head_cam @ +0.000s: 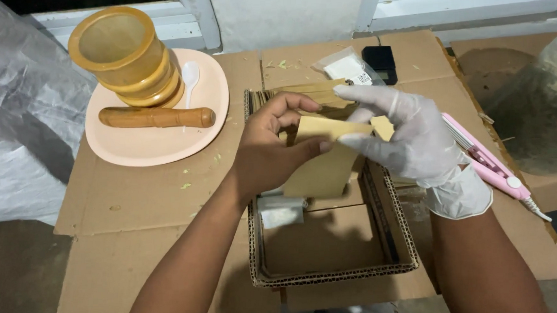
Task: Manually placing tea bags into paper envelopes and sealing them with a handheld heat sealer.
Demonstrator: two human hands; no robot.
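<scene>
I see the bare left hand [271,144] and gloved right hand [411,137] both pinching one brown paper pouch [322,164]. They hold it just above the cardboard box [335,274].

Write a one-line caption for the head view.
Bare left hand and gloved right hand hold a brown paper pouch above a shallow cardboard box.

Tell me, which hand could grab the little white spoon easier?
Probably the left hand. It is on the same side as the white spoon on the peach plate. The gloved right hand is farther away. Both hold the brown paper pouch.
</scene>
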